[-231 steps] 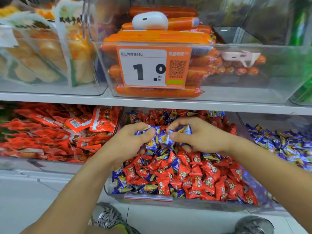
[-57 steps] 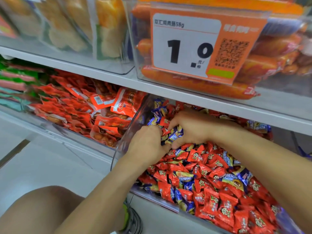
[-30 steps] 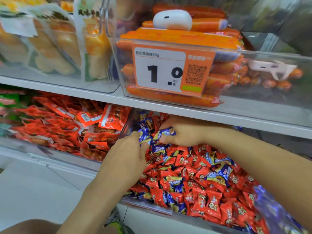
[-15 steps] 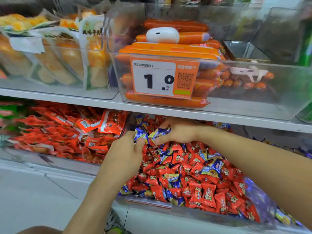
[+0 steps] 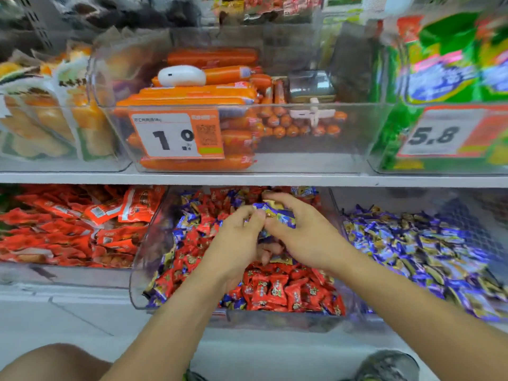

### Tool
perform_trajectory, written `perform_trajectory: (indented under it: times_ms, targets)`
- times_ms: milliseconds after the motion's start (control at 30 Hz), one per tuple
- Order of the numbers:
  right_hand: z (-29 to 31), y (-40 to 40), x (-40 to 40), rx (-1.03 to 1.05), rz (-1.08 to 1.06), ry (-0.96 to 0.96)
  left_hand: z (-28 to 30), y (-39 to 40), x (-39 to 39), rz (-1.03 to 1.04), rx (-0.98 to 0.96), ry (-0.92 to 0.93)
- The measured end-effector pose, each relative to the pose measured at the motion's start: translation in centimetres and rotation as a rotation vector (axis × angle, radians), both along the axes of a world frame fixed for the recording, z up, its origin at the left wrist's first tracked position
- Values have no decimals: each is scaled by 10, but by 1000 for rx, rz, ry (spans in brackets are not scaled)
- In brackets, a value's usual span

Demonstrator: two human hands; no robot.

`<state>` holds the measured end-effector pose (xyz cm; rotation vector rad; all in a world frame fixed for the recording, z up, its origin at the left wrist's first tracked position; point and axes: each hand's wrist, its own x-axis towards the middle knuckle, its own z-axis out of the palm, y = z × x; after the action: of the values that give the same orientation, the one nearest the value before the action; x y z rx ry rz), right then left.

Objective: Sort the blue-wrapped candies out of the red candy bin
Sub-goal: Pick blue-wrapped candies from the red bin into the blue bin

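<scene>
A clear candy bin (image 5: 143, 273) on the lower shelf holds red-wrapped candies (image 5: 270, 291) mixed with blue-wrapped candies (image 5: 187, 218). Both hands are cupped together above the middle of the bin. My right hand (image 5: 299, 235) grips a bunch of blue-wrapped candies (image 5: 277, 213) between thumb and fingers. My left hand (image 5: 236, 243) curls against the same bunch from the left; its palm side is hidden. To the right stands a clear bin (image 5: 336, 204) full of blue candies (image 5: 423, 248).
Left of the candy bin lie red snack packets (image 5: 77, 226). The shelf above carries a clear bin of orange sausages (image 5: 198, 97) with a price tag (image 5: 177, 136), yellow snack bags (image 5: 41, 116) and green bags (image 5: 450, 59). My knee (image 5: 52, 361) and shoe (image 5: 390, 365) show below.
The hands have lifted a little from the back left of the bin toward its middle, with the blue bunch between them. The camera has tilted up and right, showing the blue candy bin.
</scene>
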<state>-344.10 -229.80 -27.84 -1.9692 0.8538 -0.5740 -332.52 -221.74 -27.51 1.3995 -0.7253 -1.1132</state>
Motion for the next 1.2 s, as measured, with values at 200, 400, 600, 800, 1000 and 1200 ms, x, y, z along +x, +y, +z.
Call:
perform_trajectory:
  times_ms: [200,400,600,800,1000,1200]
  targets:
    - [6,-25,-118,-177,-171,-57,10,-51,-74,-189,-53,-183]
    - [-5,-58,-222,-185,-257,219,-3,-105,-148,-417,-97,-734]
    - [10,-60,-255,-63,-165,166,6,-95,-141,-486,-265,-1064]
    - [11,-60,-239,-148,-270,138,-8,-25,-48,-188,-309,-1141]
    - [19,-13,-143,-411,43,215,-49,25,46,-503,-3,-1256]
    - [-6,9,-50,-612,347,599,-66,30,74,-522,16,-1212]
